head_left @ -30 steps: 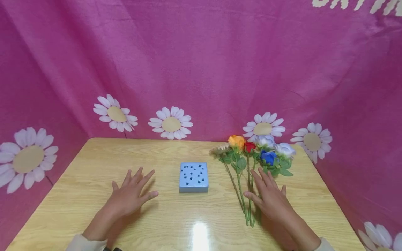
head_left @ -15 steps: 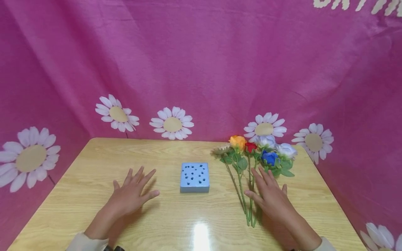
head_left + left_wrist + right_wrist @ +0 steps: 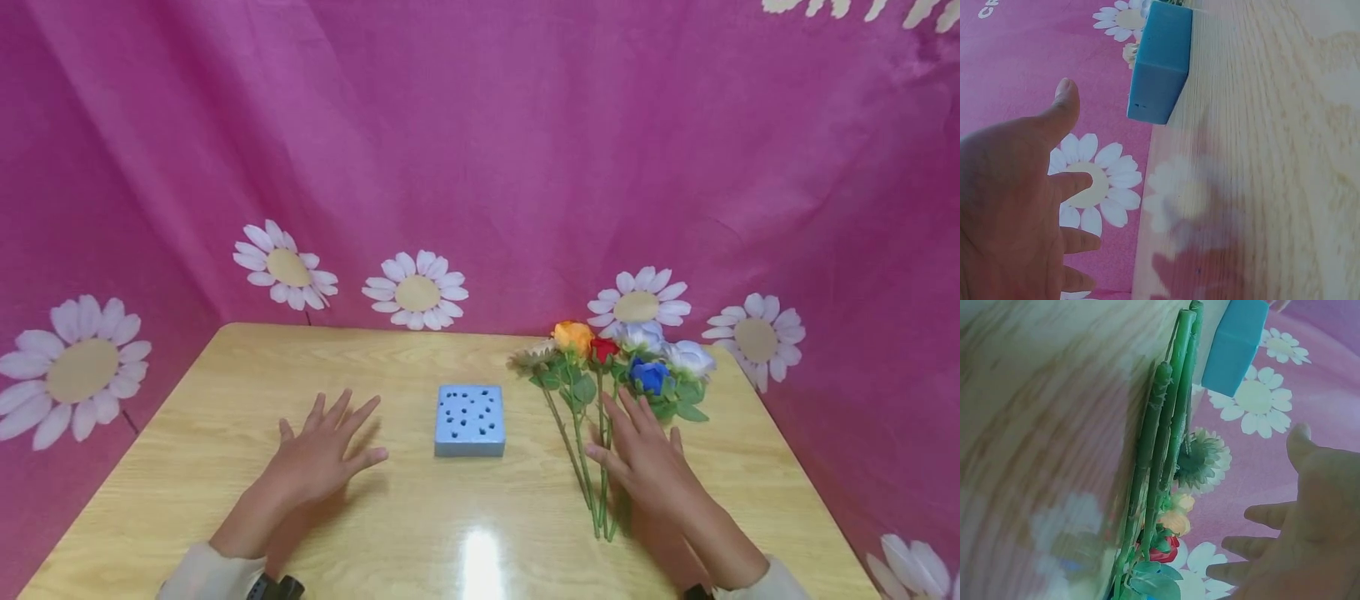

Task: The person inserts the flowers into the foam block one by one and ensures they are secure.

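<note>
My left hand hovers with spread fingers over the left side of the table, holding nothing. To its right sits a blue foam block with many small holes in its top. My right hand, fingers also spread and holding nothing, hangs over the stems of several artificial flowers. Among these are an orange rose, a red rose, a blue rose and pale white-lilac blooms. A dull beige flower lies leftmost. In the right wrist view the green stems lie beside the hand, apart from its fingers.
A wooden table carries everything, with a bright light reflection near its front. A magenta curtain printed with white daisies closes in the back and both sides. Dark wrist straps show at the sleeves.
The head view has shifted slightly, so the scene sits a little further right. Both hands keep their spread pose, and the block and flowers stay where they were on the table.
</note>
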